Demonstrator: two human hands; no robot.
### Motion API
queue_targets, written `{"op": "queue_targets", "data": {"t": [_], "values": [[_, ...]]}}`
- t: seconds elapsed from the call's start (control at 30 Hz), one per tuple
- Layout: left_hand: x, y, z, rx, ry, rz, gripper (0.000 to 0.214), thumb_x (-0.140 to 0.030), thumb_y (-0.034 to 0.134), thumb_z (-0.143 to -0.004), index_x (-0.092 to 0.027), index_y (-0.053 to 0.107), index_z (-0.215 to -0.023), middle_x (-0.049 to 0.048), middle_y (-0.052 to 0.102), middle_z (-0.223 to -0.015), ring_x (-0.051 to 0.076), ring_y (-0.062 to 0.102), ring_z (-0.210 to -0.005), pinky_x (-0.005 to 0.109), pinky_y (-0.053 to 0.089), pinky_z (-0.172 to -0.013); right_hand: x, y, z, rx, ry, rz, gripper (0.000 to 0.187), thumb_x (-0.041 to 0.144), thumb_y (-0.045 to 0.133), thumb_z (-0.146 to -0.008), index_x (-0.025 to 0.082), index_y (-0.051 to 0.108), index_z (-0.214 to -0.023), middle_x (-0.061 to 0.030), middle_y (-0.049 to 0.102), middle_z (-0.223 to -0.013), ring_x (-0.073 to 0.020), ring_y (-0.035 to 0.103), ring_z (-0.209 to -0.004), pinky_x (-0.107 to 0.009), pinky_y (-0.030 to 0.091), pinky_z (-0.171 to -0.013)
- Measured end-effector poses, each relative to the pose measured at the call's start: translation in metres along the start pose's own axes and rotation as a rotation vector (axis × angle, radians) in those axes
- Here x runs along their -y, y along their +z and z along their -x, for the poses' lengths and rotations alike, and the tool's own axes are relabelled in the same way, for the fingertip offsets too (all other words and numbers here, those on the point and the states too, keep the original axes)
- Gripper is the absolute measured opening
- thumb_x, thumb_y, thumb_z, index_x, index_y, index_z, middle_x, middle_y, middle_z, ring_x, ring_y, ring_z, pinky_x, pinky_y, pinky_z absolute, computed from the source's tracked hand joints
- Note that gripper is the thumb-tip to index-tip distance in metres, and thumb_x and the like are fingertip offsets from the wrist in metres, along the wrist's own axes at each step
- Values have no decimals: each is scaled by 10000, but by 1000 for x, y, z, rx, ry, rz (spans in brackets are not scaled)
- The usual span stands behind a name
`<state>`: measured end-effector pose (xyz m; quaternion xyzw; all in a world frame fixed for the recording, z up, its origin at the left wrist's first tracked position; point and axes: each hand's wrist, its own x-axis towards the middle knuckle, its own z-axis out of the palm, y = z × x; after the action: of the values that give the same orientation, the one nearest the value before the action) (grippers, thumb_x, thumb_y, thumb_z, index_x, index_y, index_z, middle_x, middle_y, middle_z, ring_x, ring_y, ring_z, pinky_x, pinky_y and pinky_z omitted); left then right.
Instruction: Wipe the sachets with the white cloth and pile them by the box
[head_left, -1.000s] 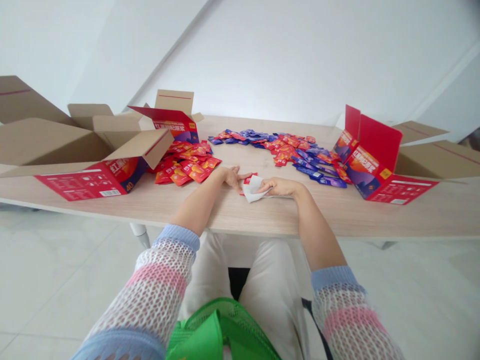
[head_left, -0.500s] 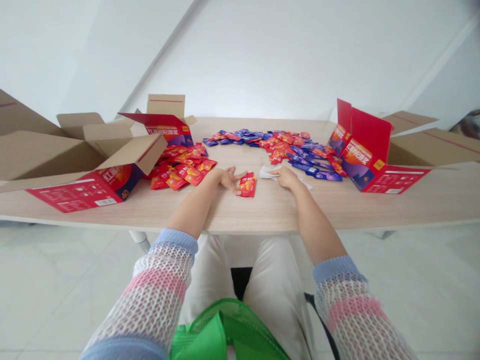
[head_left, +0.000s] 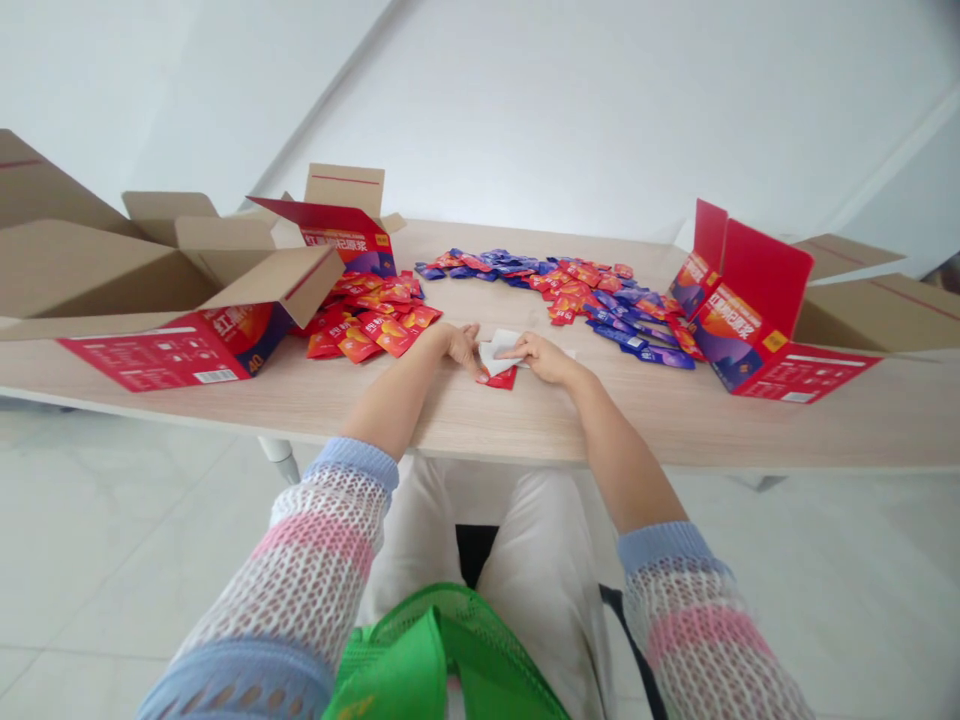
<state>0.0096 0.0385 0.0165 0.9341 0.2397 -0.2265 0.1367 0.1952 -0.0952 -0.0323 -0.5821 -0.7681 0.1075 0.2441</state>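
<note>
both hands (head_left: pixel 461 346) (head_left: pixel 541 356) grip white cloth (head_left: pixel 496 353) pressed over red sachet (head_left: pixel 501 379).

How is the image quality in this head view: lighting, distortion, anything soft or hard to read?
Head view: bright, even daylight with soft shadows and no glare; the table edge bows from wide-angle distortion; the packets are sharp in colour but their print is too small to read; the left hand and right hand meet over a white cloth and red packet, slightly soft.
</note>
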Motion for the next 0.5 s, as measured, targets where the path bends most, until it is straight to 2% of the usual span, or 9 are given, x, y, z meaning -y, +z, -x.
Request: {"op": "queue_targets", "data": {"t": [0.17, 0.33, 0.43, 0.5], "values": [[-4, -3, 7, 31, 27, -7, 1334, -723, 713, -443, -348, -26, -1487, 35, -194, -1525, 374, -157, -1369, 566, 45, -1086, -8, -10, 7, -157, 318, 273, 379, 166, 500, -857, 324, 662, -1160, -97, 581, -1041, -238, 539, -936, -313, 414, -833], [-9, -4, 10, 36, -8, -16, 1335, -737, 704, -452, -385, -89, -1467, 50, -228, -1513, 394, -165, -1361, 614, 71, -1059, -12, -15, 15, -311, 676, 288, 356, 174, 546, -830, 346, 689, -1107, -120, 570, -1155, -286, 543, -1019, -394, 416, -867], [-8, -3, 9, 32, -26, -14, 1335, -742, 703, -442, -404, -88, -1463, 45, -219, -1517, 397, -162, -1361, 620, 75, -1055, -21, -18, 18, -404, 746, 204, 349, 159, 581, -795, 327, 706, -1074, -118, 594, -1148, -281, 556, -1022, -405, 419, -888], [-7, -3, 8, 30, -20, -11, 1347, -745, 706, -426, -409, -87, -1461, 41, -210, -1521, 399, -157, -1363, 618, 71, -1057, -27, -21, 17, -420, 663, 105, 370, 154, 582, -786, 310, 690, -1105, -98, 619, -1140, -269, 561, -1030, -399, 416, -905]]}}
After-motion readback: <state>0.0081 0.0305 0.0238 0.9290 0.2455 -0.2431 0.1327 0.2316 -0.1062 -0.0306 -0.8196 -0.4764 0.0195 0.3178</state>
